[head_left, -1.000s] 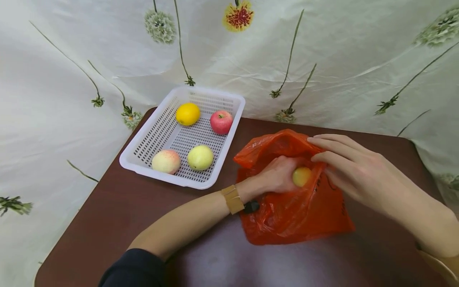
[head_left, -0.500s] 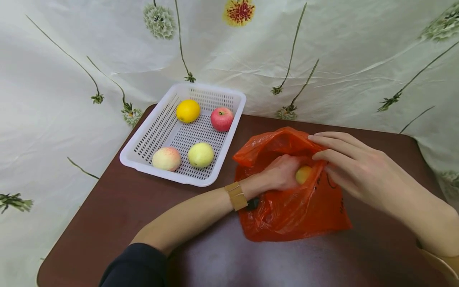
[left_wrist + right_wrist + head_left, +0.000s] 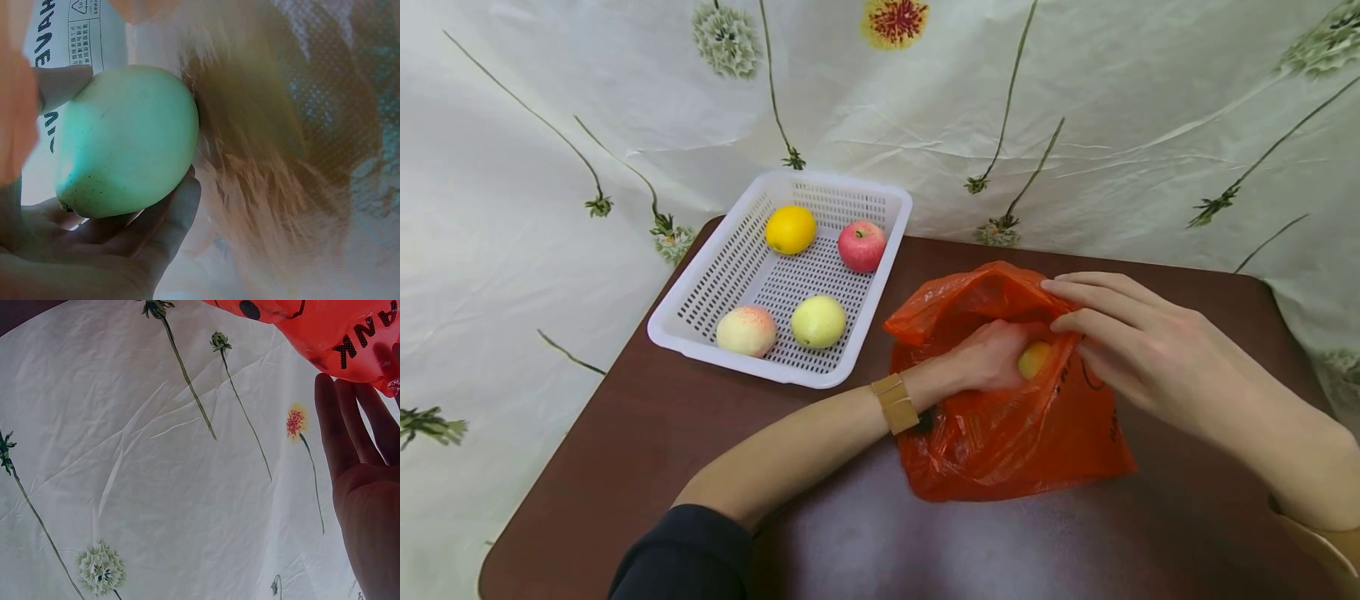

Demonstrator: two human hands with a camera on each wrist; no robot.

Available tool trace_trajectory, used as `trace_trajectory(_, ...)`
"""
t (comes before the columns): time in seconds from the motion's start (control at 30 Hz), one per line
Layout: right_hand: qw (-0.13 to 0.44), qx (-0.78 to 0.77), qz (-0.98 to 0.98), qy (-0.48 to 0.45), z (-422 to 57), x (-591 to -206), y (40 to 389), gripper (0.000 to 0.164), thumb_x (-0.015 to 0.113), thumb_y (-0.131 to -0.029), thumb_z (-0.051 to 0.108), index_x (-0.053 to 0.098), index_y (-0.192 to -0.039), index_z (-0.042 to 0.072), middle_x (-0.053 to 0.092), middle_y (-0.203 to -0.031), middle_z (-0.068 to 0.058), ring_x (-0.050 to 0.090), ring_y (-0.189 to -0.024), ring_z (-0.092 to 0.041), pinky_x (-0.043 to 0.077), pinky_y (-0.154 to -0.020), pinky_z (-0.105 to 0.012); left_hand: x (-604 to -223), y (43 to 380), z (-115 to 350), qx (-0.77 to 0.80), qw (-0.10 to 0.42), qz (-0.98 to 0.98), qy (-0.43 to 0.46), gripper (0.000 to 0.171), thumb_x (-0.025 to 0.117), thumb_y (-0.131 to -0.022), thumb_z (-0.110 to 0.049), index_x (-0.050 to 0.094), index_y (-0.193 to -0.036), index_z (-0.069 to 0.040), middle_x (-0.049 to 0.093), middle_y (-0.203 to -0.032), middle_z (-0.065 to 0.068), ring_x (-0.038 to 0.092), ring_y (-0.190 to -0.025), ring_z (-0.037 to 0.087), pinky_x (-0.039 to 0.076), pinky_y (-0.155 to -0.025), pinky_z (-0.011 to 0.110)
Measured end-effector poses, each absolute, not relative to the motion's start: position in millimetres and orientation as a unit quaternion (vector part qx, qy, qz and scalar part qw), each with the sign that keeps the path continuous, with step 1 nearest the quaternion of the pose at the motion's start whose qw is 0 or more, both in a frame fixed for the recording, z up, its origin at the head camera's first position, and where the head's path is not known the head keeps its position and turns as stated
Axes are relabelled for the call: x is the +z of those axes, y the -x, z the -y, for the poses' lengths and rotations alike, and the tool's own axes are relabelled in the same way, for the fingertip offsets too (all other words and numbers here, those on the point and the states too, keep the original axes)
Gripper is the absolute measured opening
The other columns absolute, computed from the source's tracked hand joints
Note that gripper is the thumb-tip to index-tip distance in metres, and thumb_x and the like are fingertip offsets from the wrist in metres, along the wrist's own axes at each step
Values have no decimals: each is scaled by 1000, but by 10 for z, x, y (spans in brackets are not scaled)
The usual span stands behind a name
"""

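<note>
In the head view, my left hand (image 3: 1000, 354) is inside the mouth of a thin red plastic bag (image 3: 1022, 450). It grips a smooth, oval, yellow-green fruit (image 3: 134, 140), fingers under it and thumb over its upper side in the left wrist view. From above, only a small yellowish part of this fruit (image 3: 1034, 360) shows beside the hand. My right hand (image 3: 1157, 350) holds the bag's right rim at its fingertips, the thumb hidden. In the right wrist view, that hand's long fingers (image 3: 337, 425) reach up to the red plastic.
Left of the bag stands a white perforated basket (image 3: 662, 333). Inside lie a yellow lemon-like fruit (image 3: 791, 230), a red apple (image 3: 862, 246), a pale peach (image 3: 746, 332) and a round yellow-green fruit (image 3: 818, 322). A floral cloth (image 3: 887, 108) hangs behind the brown table (image 3: 647, 433).
Both hands stay almost where they were, the left in the bag with the fruit, the right at the rim. The whole scene has shifted slightly upward in the head view.
</note>
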State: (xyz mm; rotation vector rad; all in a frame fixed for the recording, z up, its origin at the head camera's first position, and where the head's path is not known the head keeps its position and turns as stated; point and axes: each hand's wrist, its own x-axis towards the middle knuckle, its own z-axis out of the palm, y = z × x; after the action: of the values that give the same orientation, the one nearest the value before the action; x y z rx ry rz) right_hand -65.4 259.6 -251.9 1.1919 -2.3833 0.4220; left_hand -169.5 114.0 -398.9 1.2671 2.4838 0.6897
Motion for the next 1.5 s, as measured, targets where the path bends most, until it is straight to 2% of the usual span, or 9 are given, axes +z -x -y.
trace_trajectory(0.43, 215, 149, 864, -431, -2588, -2508, 662, 34, 35, -93, 21, 66, -99, 7, 55, -127, -9, 50, -114, -28, 29, -97, -16, -3994, 1704, -1149, 253, 157, -848, -438, 60, 68, -79, -48, 47, -131, -28, 51, -119, -14, 46, -102, 1, 36, -86, 17)
trace_trajectory(0.6, 218, 152, 860, -436, -2588, -2513, 663, 34, 35, -93, 21, 65, -99, 6, 55, -126, -10, 50, -114, -29, 29, -98, -17, -3974, 1703, -1135, 248, 162, -850, -436, 61, 68, -78, -48, 46, -131, -27, 50, -117, -14, 45, -100, 1, 37, -85, 17)
trace_trajectory(0.97, 222, 157, 861, -429, -2574, -2511, 626, 40, 34, -99, 28, 64, -106, 4, 55, -126, -11, 50, -114, -29, 28, -100, -20, -3849, 1648, -909, 280, 138, -846, -432, 66, 67, -80, -45, 43, -135, -19, 48, -128, -10, 42, -116, 3, 31, -96, 18)
trace_trajectory(1.13, 222, 161, 862, -427, -2587, -2508, 611, 42, 33, -100, 30, 64, -109, 3, 54, -127, -10, 50, -114, -28, 28, -100, -18, -3789, 1611, -797, 293, 121, -831, -457, 59, 64, -84, -42, 44, -134, -18, 48, -128, -9, 43, -116, 4, 31, -96, 19)
trace_trajectory(1.37, 252, 186, 839, -445, -2633, -2537, 620, 34, 41, -100, 28, 66, -112, 7, 57, -124, -9, 53, -111, -28, 34, -98, -23, -3720, 1516, -640, 316, 110, -811, -480, 61, 62, -86, -42, 42, -137, -15, 47, -132, -5, 41, -118, 3, 30, -98, 20)
trace_trajectory(1.5, 265, 196, 832, -446, -2661, -2565, 638, 32, 44, -99, 26, 66, -112, 6, 58, -123, -9, 54, -110, -29, 35, -98, -26, -3675, 1457, -556, 327, 104, -807, -481, 56, 60, -87, -46, 47, -133, -17, 51, -126, -6, 43, -116, 2, 31, -97, 19)
